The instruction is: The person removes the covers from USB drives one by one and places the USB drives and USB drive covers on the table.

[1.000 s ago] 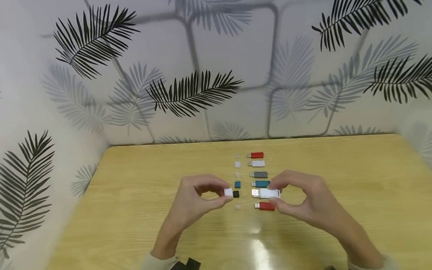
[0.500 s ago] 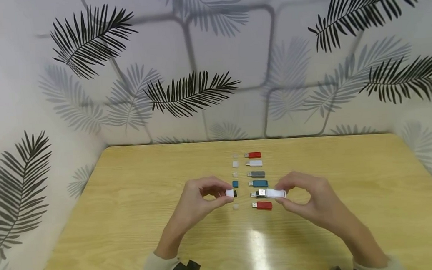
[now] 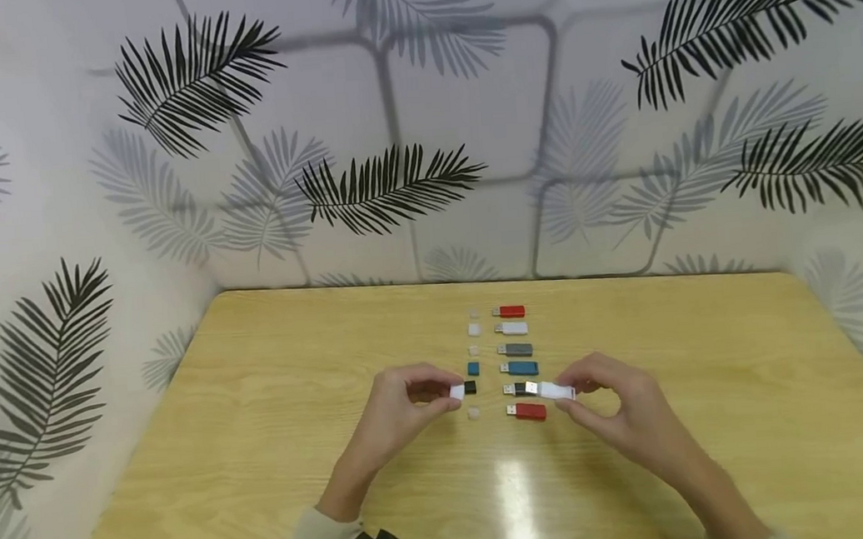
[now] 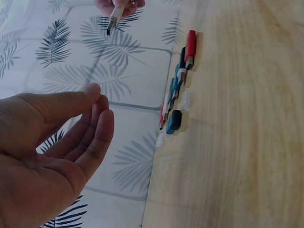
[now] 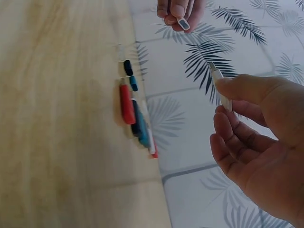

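Note:
My left hand (image 3: 400, 414) pinches a small white cap (image 3: 457, 392) between thumb and fingertips, with the cap's hollow end showing in the right wrist view (image 5: 183, 23). In the left wrist view the fingers hide the cap. Across from it, my right hand (image 3: 624, 402) holds a white USB stick (image 3: 558, 391) by its rear end, the metal plug pointing left toward the cap. Cap and stick are apart, both raised above the table. Seen from the head, the plug overlaps a black USB stick (image 3: 518, 389) lying below, and a black cap (image 3: 471, 387) lies just beside the white one.
On the wooden table (image 3: 293, 337) lies a column of USB sticks: red (image 3: 512, 311), white (image 3: 514, 328), grey (image 3: 519, 349), blue (image 3: 523, 368) and a nearer red one (image 3: 531, 412). Left of them runs a column of caps, including a blue cap (image 3: 473, 368). A leaf-patterned wall stands behind.
The right hand has drawn the white USB stick to the right, uncovering part of the black one beneath. The left hand has come slightly nearer with its cap. The gap between cap and stick has widened.

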Demonstrator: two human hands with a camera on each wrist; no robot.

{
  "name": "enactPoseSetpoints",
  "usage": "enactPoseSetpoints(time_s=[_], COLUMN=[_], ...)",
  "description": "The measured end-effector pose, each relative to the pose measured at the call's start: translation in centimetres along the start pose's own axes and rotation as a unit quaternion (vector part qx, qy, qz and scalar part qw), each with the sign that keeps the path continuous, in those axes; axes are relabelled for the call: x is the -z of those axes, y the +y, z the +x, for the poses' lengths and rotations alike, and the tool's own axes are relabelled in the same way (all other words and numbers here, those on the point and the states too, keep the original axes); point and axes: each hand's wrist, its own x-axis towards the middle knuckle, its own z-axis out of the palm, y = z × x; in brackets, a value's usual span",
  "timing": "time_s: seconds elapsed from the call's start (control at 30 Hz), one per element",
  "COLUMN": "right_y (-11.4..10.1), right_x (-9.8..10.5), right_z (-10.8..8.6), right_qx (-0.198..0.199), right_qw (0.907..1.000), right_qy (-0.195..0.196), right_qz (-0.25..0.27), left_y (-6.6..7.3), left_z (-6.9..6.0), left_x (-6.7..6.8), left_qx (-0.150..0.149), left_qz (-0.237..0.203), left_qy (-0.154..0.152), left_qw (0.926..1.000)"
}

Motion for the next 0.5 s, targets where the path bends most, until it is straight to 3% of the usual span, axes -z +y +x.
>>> enactPoseSetpoints(time_s=[0.33, 0.5], right_y=[1.1, 1.0], right_x=[-1.8, -2.3], right_z=[-2.2, -2.6], right_qx=[-0.065, -0.112], right_qw=[0.9975, 0.9921], right_qy=[-0.026, -0.058], right_qz=[-0.002, 0.002], left_y=[-0.6, -1.0], left_z=[-1.3, -1.5], left_x=[-1.2, -1.8], left_qx=[0.043, 0.063], left_qz=[0.064, 0.089], left_qy=[0.001, 0.001], left_qw=[0.9970, 0.9940])
